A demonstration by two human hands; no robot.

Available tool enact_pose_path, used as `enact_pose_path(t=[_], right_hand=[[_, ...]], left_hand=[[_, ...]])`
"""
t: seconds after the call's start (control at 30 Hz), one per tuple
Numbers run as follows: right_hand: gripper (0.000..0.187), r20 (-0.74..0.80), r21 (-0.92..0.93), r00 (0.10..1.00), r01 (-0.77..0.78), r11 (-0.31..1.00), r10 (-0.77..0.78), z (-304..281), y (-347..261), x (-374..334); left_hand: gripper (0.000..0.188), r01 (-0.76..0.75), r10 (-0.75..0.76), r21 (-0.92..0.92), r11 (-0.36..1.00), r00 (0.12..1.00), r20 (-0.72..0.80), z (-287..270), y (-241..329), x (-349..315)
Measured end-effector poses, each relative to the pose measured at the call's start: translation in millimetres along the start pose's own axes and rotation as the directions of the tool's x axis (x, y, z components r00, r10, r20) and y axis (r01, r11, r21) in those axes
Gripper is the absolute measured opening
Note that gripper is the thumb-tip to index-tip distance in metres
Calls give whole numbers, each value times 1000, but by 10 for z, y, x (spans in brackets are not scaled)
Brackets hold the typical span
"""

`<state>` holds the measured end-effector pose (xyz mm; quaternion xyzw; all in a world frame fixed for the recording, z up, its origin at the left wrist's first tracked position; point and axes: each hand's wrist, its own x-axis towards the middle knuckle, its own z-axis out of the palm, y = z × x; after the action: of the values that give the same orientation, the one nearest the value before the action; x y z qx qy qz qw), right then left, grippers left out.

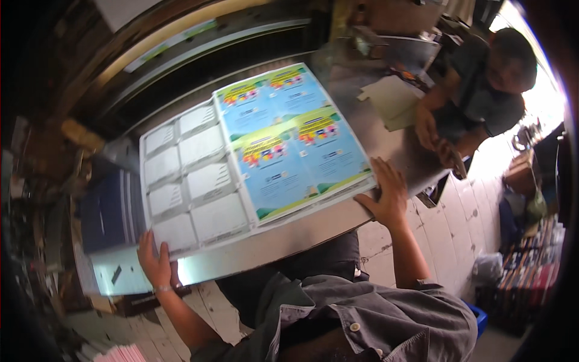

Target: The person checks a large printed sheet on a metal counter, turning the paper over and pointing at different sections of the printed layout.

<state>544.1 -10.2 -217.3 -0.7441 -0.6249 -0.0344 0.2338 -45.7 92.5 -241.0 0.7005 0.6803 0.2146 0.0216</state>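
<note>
A large stack of printed sheets (pixel 196 232) lies on a metal work table. Its left part shows white and grey panels. A smaller sheet with blue, green and yellow printed panels (pixel 271 184) covers the right part. My left hand (pixel 155 262) is at the near left corner of the stack, fingers spread and pointing up along its edge. At the near right corner, my right hand (pixel 391 196) rests against the stack's edge, its thumb apart from the stretched fingers. Neither hand visibly grips anything.
A dark blue stack or box (pixel 111 211) sits left of the sheets. The metal table (pixel 338 216) has a curved-looking near edge. At the right, another person (pixel 491 84) holds a small item beside some pale paper pieces (pixel 392 102). Piled goods (pixel 531 259) stand on the tiled floor.
</note>
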Motion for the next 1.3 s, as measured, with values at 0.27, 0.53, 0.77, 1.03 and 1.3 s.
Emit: enact_pose_path(t=[0.27,0.53,0.77,1.03,1.3], right_hand=[[93,24,-7,999,-29,1000,29,60,-23,6],[91,13,-12,1000,5,1000,-5,52,-31,21],[93,19,-5,1000,-6,1000,6,64,-40,13],[92,23,-12,999,-23,1000,23,56,-55,13],[90,34,-40,999,-9,999,10,83,-15,-13]], left_hand=[[54,-1,1,64,998,1000,-3,-9,-73,-46],[55,-3,3,90,996,1000,-6,4,-77,-44],[55,37,-37,68,997,999,1,-25,-23,-47],[56,25,-25,61,998,1000,-8,-26,-31,-51],[56,18,-17,60,998,1000,-13,-8,-58,-55]])
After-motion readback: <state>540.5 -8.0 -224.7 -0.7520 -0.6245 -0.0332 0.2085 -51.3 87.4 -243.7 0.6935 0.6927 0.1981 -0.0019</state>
